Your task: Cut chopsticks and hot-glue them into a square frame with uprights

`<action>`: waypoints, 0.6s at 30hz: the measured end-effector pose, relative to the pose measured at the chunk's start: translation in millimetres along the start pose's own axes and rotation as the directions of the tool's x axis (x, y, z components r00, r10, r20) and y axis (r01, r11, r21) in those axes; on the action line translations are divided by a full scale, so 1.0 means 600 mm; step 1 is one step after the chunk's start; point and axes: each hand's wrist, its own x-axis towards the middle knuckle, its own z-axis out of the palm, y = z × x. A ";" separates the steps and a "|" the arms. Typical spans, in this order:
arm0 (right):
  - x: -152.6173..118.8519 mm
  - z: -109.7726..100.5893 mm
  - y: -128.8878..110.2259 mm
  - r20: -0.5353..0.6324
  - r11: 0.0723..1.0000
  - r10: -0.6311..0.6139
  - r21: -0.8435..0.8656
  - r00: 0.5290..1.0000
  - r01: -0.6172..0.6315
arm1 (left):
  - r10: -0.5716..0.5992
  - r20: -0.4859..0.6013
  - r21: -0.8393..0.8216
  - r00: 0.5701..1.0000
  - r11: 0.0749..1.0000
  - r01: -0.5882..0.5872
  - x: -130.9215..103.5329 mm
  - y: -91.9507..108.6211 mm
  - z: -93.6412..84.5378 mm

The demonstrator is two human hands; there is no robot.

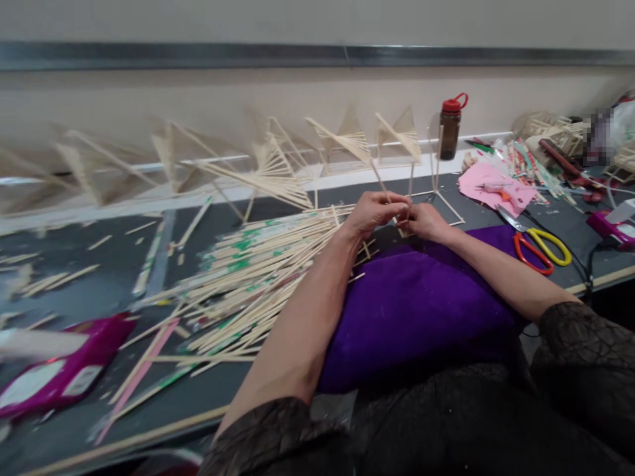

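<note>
My left hand [374, 213] and my right hand [421, 220] meet near the back edge of a purple cloth [417, 304]. Both have their fingers pinched on thin wooden sticks that rise above them; the fingertips nearly touch, and the joint between them is partly hidden. Just behind my right hand stands a frame of thin sticks [449, 206]. A large pile of loose wooden sticks [258, 277] lies to the left, reaching under my left forearm.
Stick structures [282, 175] line the wall. At the right are a bottle [449, 132], a glue gun [499, 190] on pink paper [476, 180], scissors [533, 251] and scraps [538, 165]. A magenta packet [94, 337] lies at the front left.
</note>
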 end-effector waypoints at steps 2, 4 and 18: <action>0.001 0.001 -0.003 0.016 1.000 -0.008 -0.017 1.000 0.008 | -0.017 0.001 0.001 1.000 1.000 0.017 0.002 0.004 -0.002; 0.003 0.000 -0.005 0.044 0.999 -0.024 -0.022 0.999 0.025 | -0.038 -0.003 -0.003 0.999 0.999 0.038 0.005 0.007 -0.005; -0.040 -0.078 0.013 0.004 0.999 -0.021 -0.044 1.000 0.021 | -0.015 0.055 -0.011 0.998 1.000 0.016 0.001 0.008 -0.011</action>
